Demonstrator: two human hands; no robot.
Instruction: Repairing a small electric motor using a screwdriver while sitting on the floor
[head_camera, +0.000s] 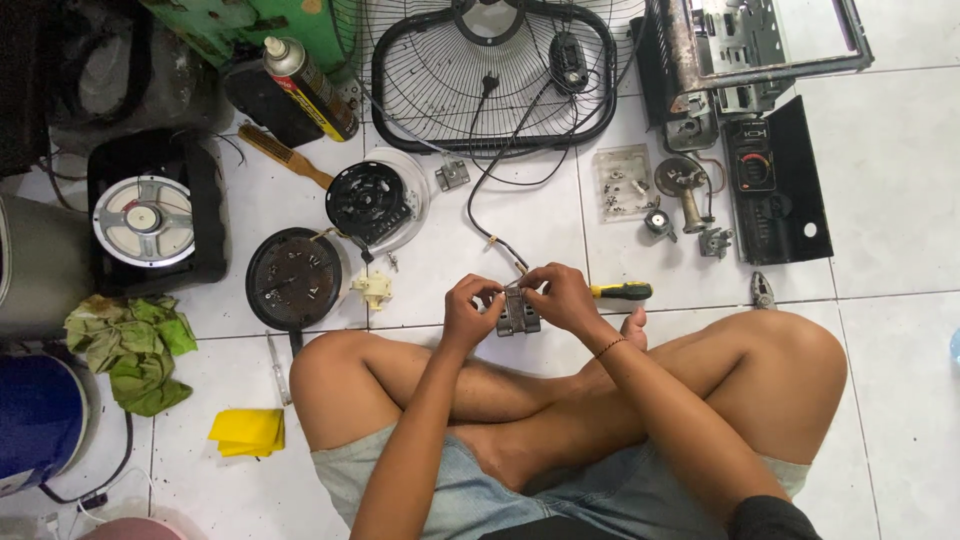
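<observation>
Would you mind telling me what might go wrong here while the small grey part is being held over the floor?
Both hands, left hand and right hand, pinch the small grey part above the crossed legs; a slip could drop it onto the tiled floor. The black cable running to it may snag. Loose screws in the clear tray could scatter if knocked.

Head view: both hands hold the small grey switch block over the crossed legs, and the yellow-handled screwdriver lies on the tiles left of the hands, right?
Not quite. In the head view the yellow-handled screwdriver lies right of the hands; both the left hand and right hand do hold the grey switch block.
</observation>
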